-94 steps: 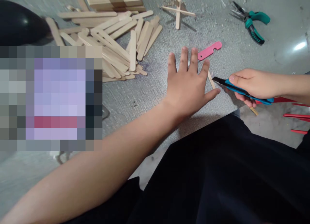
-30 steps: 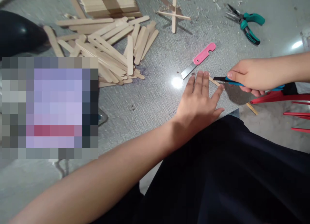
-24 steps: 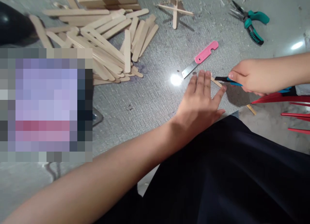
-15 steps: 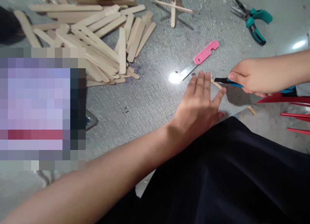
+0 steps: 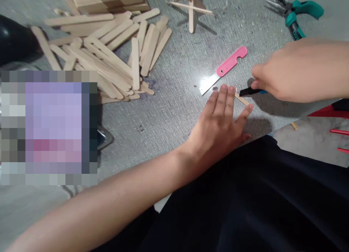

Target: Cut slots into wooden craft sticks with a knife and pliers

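My left hand [image 5: 218, 123] lies flat on the table with its fingers spread, pressing on a thin wooden stick [image 5: 242, 99]. Part of that stick shows between the ring finger and little finger; the rest is hidden. My right hand [image 5: 289, 72] is closed around a utility knife [image 5: 247, 91] with a black tip and a bit of blue body showing. The knife's tip touches or hovers just over the stick; I cannot tell which. Beyond my left fingertips lies a pink-handled folding knife [image 5: 231, 62], its blade out and shining.
Popsicle sticks [image 5: 109, 59] lie in a loose pile at the left, below a stacked bundle [image 5: 109, 1]. A small crossed-stick piece [image 5: 191, 17] stands at the back. Green-handled pliers [image 5: 291, 15] lie at the far right. The table edge [image 5: 289, 125] runs near my lap.
My right hand has turned more palm-down over the knife, and its tip sits slightly lower in view. My left hand stays on the stick. The whole view has shifted a little.
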A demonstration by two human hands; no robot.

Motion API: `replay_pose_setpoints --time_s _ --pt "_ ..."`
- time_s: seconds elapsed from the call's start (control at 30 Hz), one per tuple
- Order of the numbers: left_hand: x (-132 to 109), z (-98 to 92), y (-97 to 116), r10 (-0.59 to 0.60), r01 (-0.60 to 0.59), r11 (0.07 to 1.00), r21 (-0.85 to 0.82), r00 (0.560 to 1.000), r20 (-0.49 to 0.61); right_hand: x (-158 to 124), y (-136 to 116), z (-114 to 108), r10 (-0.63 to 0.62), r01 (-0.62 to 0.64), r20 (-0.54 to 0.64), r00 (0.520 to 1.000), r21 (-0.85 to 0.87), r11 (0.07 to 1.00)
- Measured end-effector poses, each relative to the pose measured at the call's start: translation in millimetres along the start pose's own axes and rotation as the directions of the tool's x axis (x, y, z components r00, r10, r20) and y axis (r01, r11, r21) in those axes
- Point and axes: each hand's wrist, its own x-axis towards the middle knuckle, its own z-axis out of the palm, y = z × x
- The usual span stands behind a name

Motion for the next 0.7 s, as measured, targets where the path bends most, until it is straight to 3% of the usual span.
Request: replay_pose_setpoints --time_s 0.13,0.37,0.6,0.7 --pt "1.5 -2.6 0.5 -0.006 0.005 1.000 0.008 0.999 0.037 -3.7 -3.3 4.8 -0.004 0.003 -0.027 1.000 -0.049 0.999" --pt "3.4 -4.4 0.0 0.009 -0.010 1.000 0.014 1.000 0.030 4.8 3.1 20.2 -0.107 0.162 -0.223 0.969 0.245 0.956" --pt "3.4 -4.5 0.6 -0.006 0.005 1.000 0.024 0.999 0.048 13.4 6.9 24.2 -0.203 0.264 -0.309 0.929 0.171 0.949" --pt "3.7 -4.7 0.9 -0.003 0.000 0.999 0.046 0.998 0.057 17.4 9.8 28.3 -0.181 0.289 -0.324 0.929 0.327 0.900"
